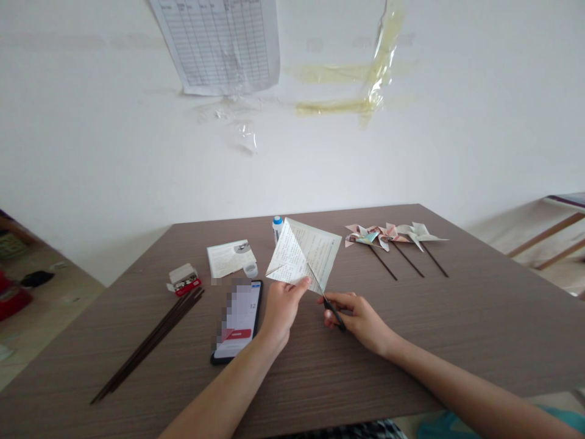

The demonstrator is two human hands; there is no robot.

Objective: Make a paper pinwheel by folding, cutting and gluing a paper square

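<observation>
A square sheet of printed paper (292, 247) is held above the table, pinched near its lower edge by my left hand (283, 308). A cut slit shows at its left corner. My right hand (359, 320) is closed round the black handles of a pair of scissors (336, 314). The scissor blades lie against the lower right part of the sheet, pointing up toward its middle. Just behind the paper stands a blue-capped glue bottle (276, 227), partly hidden by it.
Three paper pinwheels (388, 235) on dark sticks lie at the back right. To the left are a phone (240, 320), a bundle of dark sticks (148, 341), a small red-and-white box (185, 280), more printed paper (228, 259) and a small clear cup (250, 269). A white wall rises behind the table.
</observation>
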